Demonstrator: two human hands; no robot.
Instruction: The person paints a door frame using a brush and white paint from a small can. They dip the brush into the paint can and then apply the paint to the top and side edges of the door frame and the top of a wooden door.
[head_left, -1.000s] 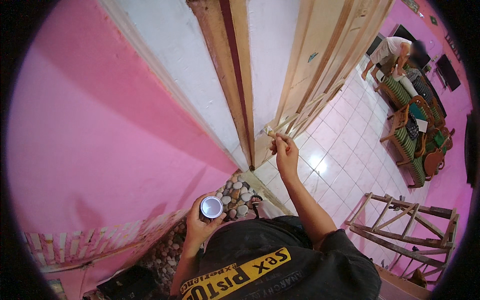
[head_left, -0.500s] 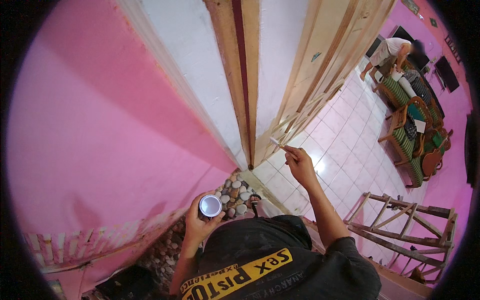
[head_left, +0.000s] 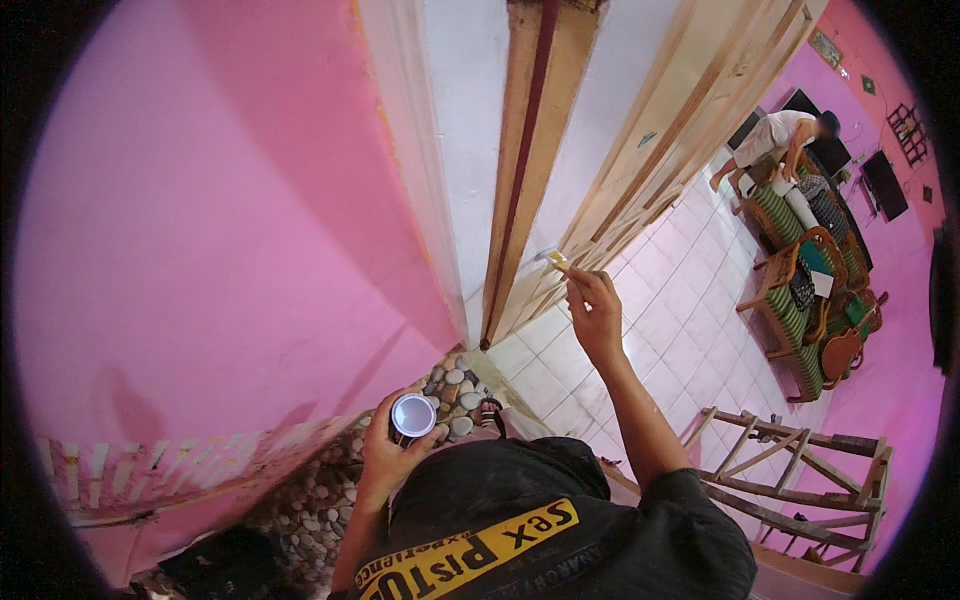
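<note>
My right hand (head_left: 594,308) is closed round the handle of a small paintbrush (head_left: 556,262), whose pale-tipped bristles are at the white strip of the door frame. Bare wood and a dark red line run up the door post (head_left: 530,170) just left of the brush. Down at the left, my left hand (head_left: 392,450) grips a small paint can (head_left: 413,416) by its side, its open top facing up and whitish inside. The paneled wooden door (head_left: 640,140) stands beyond the brush.
A pink wall (head_left: 230,260) rises at the left. Pebble-patterned flooring (head_left: 455,395) meets white tiles (head_left: 640,320) at the doorway. A wooden trestle (head_left: 800,470) stands at the lower right. Farther back, a person (head_left: 780,140) bends over a green-striped sofa (head_left: 785,310).
My view has turned a little, shifting the door frame rightward. The brush has gone from in front of the wooden door edge to the white strip, its bristles now angled up. The can stays in my left hand.
</note>
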